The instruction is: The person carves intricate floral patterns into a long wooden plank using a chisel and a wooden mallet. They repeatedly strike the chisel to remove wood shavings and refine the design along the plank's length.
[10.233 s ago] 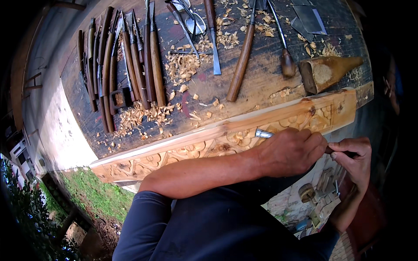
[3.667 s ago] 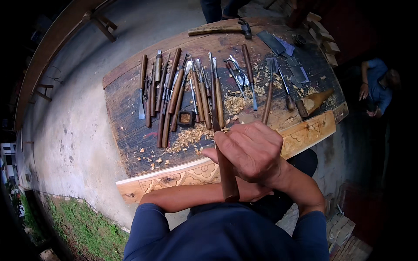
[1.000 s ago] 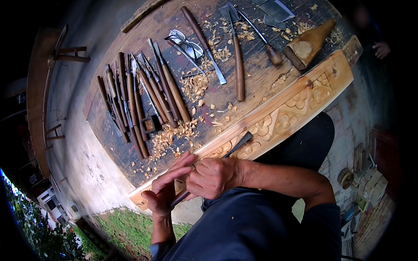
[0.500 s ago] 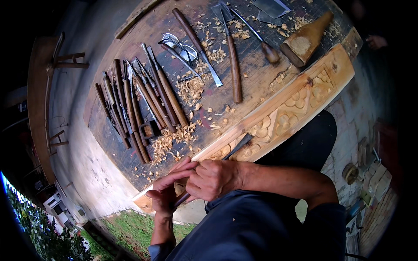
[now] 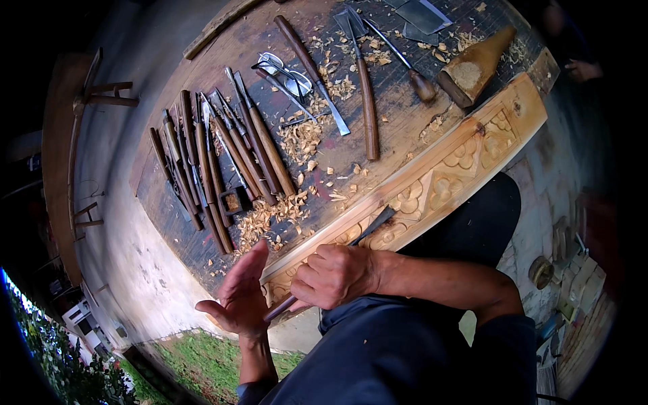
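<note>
My right hand [image 5: 337,275] is closed round the wooden handle of a chisel [image 5: 372,225], whose dark flared blade points up and right over the carved board. The long pale wooden board [image 5: 466,162] lies slantwise along the near edge of the table, with flowers and zigzag borders cut in relief. Beside the handle's butt end, my left hand [image 5: 239,293] is open, palm up with the fingers spread. Its palm is close to the butt; whether they touch I cannot tell. My right fist hides part of the carving.
Several wood-handled chisels [image 5: 219,155] lie in a row on the worn table [image 5: 196,67], among wood shavings [image 5: 266,219]. Farther back are glasses [image 5: 287,73], more chisels and a wooden mallet [image 5: 476,67]. Another person's hand [image 5: 584,69] shows at far right. A bench [image 5: 64,169] stands left.
My left hand has moved left, away from my right fist, and its fingers have spread open. The right hand keeps its grip on the chisel, nearly in the same place.
</note>
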### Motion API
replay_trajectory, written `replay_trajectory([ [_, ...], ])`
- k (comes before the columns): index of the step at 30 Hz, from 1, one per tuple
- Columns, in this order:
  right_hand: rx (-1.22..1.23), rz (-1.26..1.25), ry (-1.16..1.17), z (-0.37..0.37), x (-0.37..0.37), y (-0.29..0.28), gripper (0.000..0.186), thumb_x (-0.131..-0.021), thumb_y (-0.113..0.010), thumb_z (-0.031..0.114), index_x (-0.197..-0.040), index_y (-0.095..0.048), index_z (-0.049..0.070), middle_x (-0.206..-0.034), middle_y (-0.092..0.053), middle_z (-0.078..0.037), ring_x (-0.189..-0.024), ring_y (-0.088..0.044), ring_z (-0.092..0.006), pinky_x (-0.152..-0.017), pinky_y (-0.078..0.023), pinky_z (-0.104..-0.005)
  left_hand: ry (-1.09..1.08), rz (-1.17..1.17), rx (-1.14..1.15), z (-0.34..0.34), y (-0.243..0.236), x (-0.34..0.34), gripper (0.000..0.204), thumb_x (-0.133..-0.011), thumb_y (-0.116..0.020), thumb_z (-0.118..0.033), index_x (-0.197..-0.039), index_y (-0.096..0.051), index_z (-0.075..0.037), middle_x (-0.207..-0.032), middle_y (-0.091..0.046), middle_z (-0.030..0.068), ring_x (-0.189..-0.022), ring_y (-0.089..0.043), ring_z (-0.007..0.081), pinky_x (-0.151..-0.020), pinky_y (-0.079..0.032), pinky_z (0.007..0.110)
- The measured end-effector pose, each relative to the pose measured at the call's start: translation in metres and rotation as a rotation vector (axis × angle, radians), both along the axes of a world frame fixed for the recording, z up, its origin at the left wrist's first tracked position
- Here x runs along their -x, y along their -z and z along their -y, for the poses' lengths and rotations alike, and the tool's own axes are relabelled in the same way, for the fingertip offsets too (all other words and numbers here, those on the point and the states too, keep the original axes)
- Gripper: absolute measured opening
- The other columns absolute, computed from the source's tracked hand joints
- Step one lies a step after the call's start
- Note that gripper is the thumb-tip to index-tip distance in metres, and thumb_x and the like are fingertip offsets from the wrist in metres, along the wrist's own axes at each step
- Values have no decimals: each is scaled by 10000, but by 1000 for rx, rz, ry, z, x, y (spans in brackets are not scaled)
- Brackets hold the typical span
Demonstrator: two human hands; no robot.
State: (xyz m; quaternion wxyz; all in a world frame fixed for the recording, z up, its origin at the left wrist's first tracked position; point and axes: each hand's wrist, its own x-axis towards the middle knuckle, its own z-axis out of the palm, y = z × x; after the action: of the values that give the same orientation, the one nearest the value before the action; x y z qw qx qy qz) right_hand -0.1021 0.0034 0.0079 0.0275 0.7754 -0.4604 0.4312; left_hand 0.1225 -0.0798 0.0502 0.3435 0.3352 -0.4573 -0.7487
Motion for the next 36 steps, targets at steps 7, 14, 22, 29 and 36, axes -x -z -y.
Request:
replay_trajectory([
  [7,-60,1,-9,-6,0,1,271,-807,-705,334,-726,-545,132,-658,-516,4,-583,-582,-139,-556,-438,-309,13,7,6,-7,1,12,1267,-944,-129,-948,-1261,-716,129,-1352,-684,347,-1373,-615,472,-1269,-345,608],
  [14,-37,43,22,-2,-1,-2,354,-829,-743,401,-728,-542,127,-659,-506,-7,-583,-569,-149,-550,-428,-307,-20,-80,34,-11,-1,17,1237,-946,-156,-945,-1200,-730,122,-1287,-716,343,-1311,-650,493,-1260,-332,648],
  [22,-22,11,52,-1,3,-4,347,-870,-715,401,-741,-551,123,-662,-529,-8,-616,-601,-149,-582,-452,-313,6,71,74,-15,0,20,1236,-952,-159,-940,-1155,-734,134,-1218,-737,350,-1242,-695,482,-1216,-414,635],
  [29,-70,42,46,-5,6,-5,433,-885,-726,494,-738,-552,125,-663,-529,-11,-609,-594,-154,-579,-447,-309,-70,-17,135,-3,-8,10,1247,-944,-155,-948,-1169,-732,135,-1218,-737,350,-1253,-690,483,-1215,-406,649],
  [36,-51,91,54,-5,1,-2,458,-853,-760,506,-725,-541,124,-651,-516,-10,-588,-569,-161,-579,-447,-318,46,103,169,-6,-7,27,1248,-932,-198,-962,-1162,-723,147,-1192,-745,345,-1216,-711,458,-1174,-452,612],
])
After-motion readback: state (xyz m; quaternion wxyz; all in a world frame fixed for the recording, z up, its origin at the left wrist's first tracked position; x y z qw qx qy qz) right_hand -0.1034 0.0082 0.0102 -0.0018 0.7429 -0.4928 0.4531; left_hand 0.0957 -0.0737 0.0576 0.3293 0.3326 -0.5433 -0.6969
